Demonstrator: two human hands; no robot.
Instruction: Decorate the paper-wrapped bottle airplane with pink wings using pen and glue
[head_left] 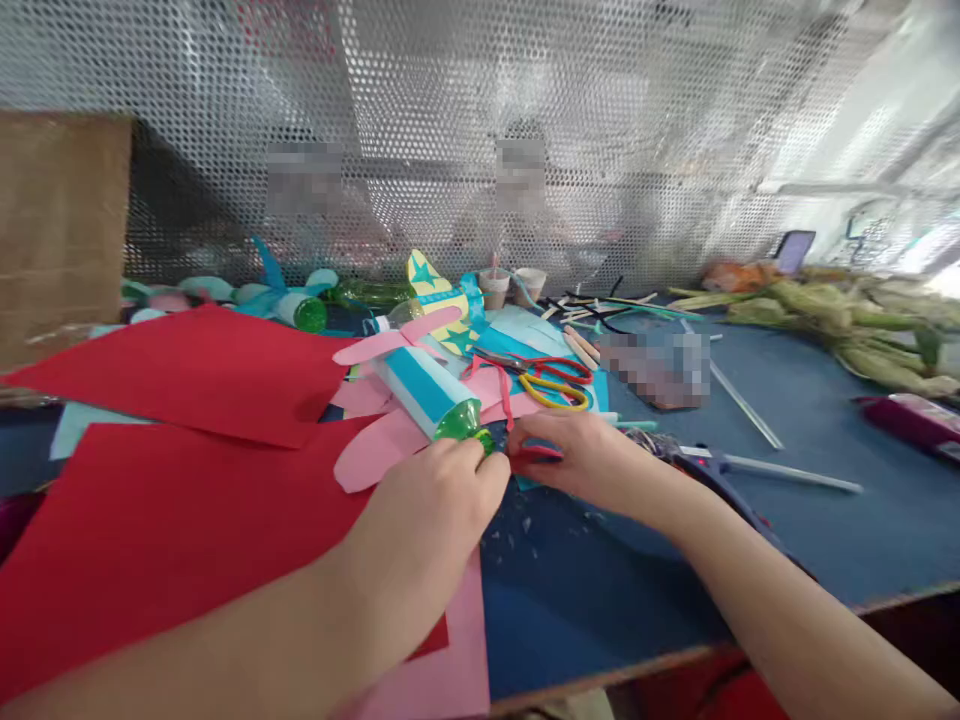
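Observation:
A green plastic bottle (427, 388) wrapped in white and blue paper, with pink paper wings, lies tilted on the table in the middle of the head view. My left hand (439, 515) is closed around its neck end and hides part of it. Close beside the neck, my right hand (577, 455) pinches a small red piece (535, 454), probably paper or foam; its far end is hidden by the fingers. Just beyond my right hand lie scissors with red and yellow handles (559, 385). A dark glue gun (720, 475) with a white stick rests right of my right wrist.
Large red sheets (187, 520) cover the left side, over a pink sheet (465, 640). Other decorated bottles (289, 303) stand along the back, near paper cups (529, 286). Corn husks (832, 320) and a purple object (911, 422) lie at right. A cardboard box (64, 230) stands far left.

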